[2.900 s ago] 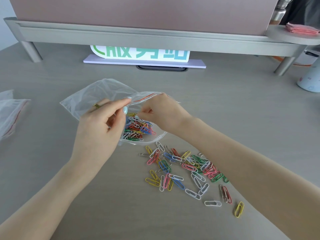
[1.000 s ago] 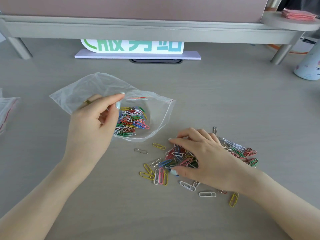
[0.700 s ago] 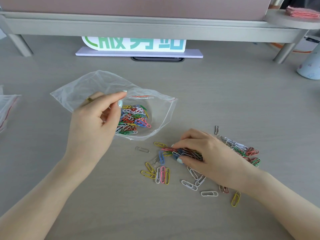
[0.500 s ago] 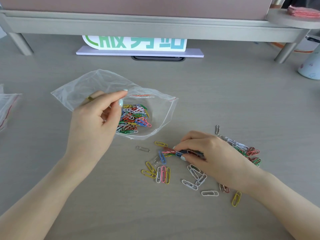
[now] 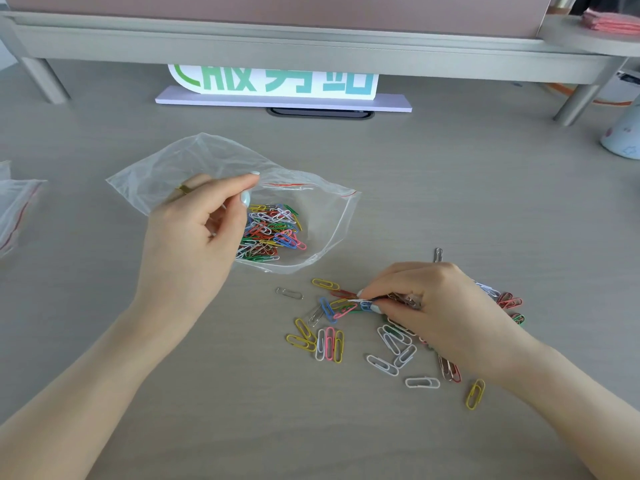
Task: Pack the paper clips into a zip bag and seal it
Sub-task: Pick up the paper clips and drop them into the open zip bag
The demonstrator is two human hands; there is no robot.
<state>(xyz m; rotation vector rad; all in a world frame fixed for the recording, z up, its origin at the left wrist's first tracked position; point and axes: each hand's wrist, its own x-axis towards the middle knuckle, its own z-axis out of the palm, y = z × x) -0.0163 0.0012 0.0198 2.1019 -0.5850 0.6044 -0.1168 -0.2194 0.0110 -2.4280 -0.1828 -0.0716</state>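
Dozens of coloured paper clips (image 5: 360,337) lie scattered on the grey desk (image 5: 485,209), just beside the mouth of a clear zip bag (image 5: 322,216) that already holds a heap of clips (image 5: 270,233). The left hand (image 5: 197,237) pinches the bag's upper edge between thumb and forefinger, holding the mouth open. The right hand (image 5: 436,306) rests low over the loose pile, fingers curled tight around a small bunch of clips. Another clear bag (image 5: 15,209) lies at the desk's far left, well apart. A white sign with green characters (image 5: 277,81) stands under the shelf (image 5: 311,46) at the back
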